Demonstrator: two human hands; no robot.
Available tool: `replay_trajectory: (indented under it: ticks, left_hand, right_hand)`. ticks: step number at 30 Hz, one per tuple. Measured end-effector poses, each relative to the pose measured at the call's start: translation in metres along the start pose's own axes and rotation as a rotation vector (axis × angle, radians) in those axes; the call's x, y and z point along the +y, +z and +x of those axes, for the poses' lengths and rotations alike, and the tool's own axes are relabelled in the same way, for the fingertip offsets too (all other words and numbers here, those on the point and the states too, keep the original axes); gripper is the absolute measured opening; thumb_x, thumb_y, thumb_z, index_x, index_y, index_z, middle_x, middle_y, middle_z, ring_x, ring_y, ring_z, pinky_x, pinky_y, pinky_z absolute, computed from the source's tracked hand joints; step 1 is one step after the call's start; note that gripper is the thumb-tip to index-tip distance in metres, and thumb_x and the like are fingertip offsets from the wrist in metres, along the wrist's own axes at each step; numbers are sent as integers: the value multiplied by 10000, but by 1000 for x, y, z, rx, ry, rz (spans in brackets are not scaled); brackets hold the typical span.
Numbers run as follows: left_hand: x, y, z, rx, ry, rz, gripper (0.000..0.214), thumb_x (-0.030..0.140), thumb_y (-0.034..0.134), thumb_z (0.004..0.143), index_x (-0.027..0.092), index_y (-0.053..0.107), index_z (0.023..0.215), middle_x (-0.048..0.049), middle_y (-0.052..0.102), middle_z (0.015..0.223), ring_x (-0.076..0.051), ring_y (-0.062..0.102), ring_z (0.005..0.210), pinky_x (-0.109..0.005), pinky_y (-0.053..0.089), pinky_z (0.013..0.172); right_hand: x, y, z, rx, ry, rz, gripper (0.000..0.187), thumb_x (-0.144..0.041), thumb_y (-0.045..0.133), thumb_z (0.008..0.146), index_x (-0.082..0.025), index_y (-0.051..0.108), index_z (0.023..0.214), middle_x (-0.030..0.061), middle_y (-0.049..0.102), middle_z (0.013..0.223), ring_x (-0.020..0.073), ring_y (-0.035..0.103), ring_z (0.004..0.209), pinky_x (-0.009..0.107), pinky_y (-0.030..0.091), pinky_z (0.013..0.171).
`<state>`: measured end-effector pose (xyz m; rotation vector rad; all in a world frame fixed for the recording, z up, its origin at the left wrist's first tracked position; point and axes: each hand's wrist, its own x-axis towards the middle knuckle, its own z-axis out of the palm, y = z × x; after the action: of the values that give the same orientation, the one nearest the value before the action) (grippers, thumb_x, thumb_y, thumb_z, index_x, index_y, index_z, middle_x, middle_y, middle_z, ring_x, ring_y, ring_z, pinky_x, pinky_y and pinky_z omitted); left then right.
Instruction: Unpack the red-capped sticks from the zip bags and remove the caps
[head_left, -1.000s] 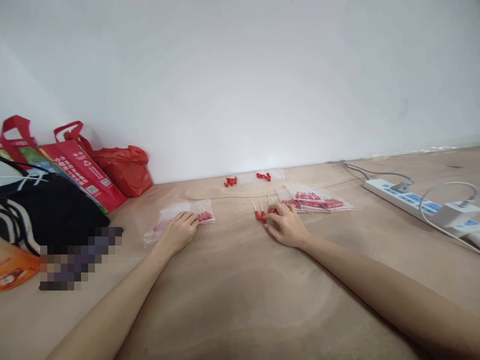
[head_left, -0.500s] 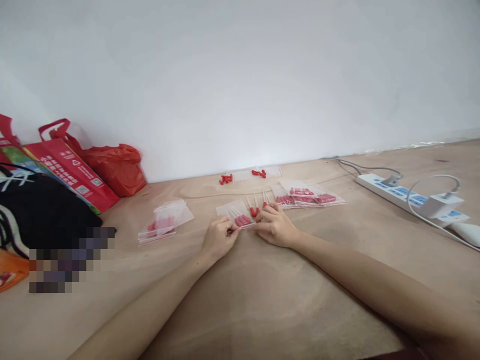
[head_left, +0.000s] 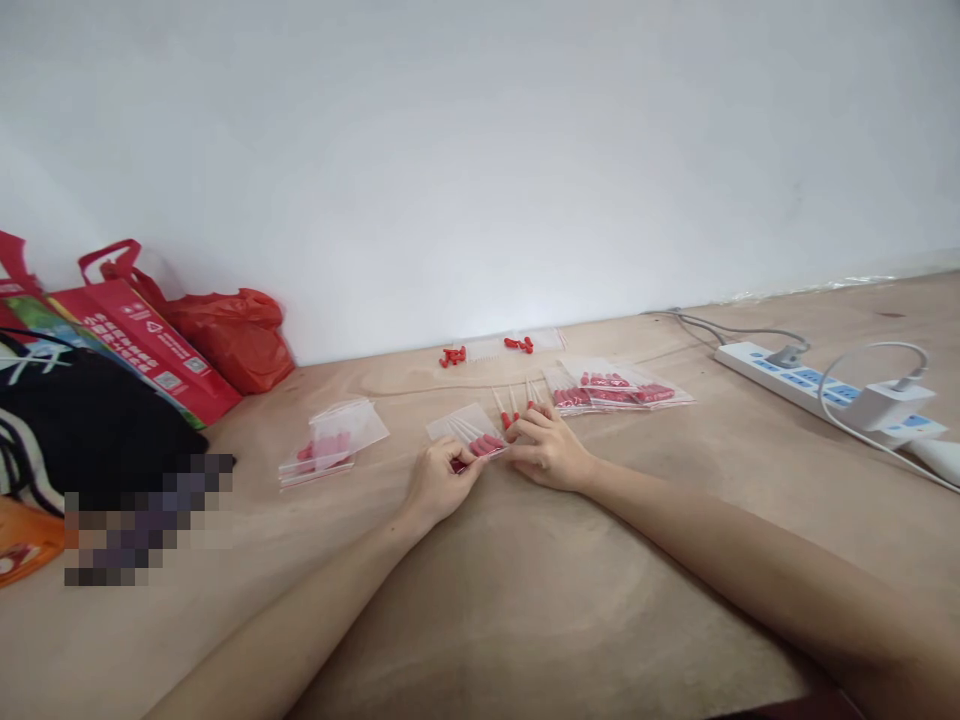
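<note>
A small clear zip bag (head_left: 446, 424) lies tilted on the wooden table, holding several thin white sticks with red ends (head_left: 486, 445). My left hand (head_left: 444, 478) pinches its near left corner between thumb and fingers. At the near right corner, my right hand (head_left: 553, 450) has its fingers closed on the same edge. Just beyond my right hand lie a few loose red-ended white sticks (head_left: 504, 408), partly covered by its fingers. Several filled zip bags (head_left: 660, 393) overlap to the right. On the left is a stack of zip bags (head_left: 364, 430) with red pieces showing through.
Near the wall are small red pieces (head_left: 452, 356) and a flat clear bag (head_left: 551, 340) with more on it. A white power strip (head_left: 780, 378) with a plugged-in adapter (head_left: 885, 408) stands right. Red bags (head_left: 240, 340) and a black bag (head_left: 97, 430) fill the left side.
The zip bag has turned and tilted slightly between my hands, its far end shifting a little left. Both hands keep nearly the same place.
</note>
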<state>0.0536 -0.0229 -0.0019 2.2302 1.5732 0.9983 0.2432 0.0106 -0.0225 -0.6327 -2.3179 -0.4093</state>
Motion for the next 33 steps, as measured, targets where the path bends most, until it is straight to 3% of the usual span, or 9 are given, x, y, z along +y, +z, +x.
replay_trajectory:
  ticks: [6, 13, 17, 20, 27, 33]
  left_hand:
    - [-1, 0, 0, -12, -15, -29, 240, 306, 568, 708, 170, 543, 512, 8, 548, 568, -110, 486, 571, -237, 382, 540]
    - [-3, 2, 1, -21, -8, -5, 229, 311, 549, 721, 171, 555, 539, 5, 551, 576, -112, 497, 574, -233, 402, 544]
    - [-3, 2, 3, -40, 65, -92, 123, 270, 547, 733, 196, 641, 707, -32, 642, 803, -152, 572, 759, -288, 452, 722]
    - [-4, 2, 5, -76, 99, -162, 128, 239, 533, 744, 204, 652, 710, -34, 648, 902, -162, 581, 859, -309, 439, 812]
    - [-9, 10, 8, -76, 20, -249, 153, 253, 504, 757, 184, 610, 671, -36, 653, 905, -159, 594, 852, -295, 458, 772]
    - [-12, 15, 7, -11, 25, -204, 140, 226, 477, 761, 170, 567, 670, -45, 642, 848, -153, 590, 806, -278, 461, 704]
  right_hand:
    - [-1, 1, 1, -4, 34, 4, 189, -238, 483, 802, -299, 650, 867, 15, 571, 825, 148, 422, 800, 336, 250, 786]
    - [-4, 8, 7, -23, 79, -5, 193, -255, 471, 821, -297, 659, 824, 15, 567, 810, 150, 413, 802, 339, 239, 768]
    - [-4, 8, 8, -26, 42, 14, 216, -193, 459, 812, -276, 658, 806, 17, 572, 811, 147, 415, 796, 333, 246, 767]
    - [-4, 7, 9, -19, 15, 43, 223, -168, 454, 803, -261, 657, 799, 16, 581, 796, 146, 417, 787, 323, 257, 760]
    - [-8, 9, 11, 21, 125, 53, 194, -226, 467, 821, -249, 655, 783, 10, 612, 810, 157, 427, 813, 332, 250, 749]
    - [-11, 9, 15, -6, 95, 94, 192, -166, 465, 802, -198, 633, 714, 20, 602, 840, 147, 431, 804, 326, 256, 751]
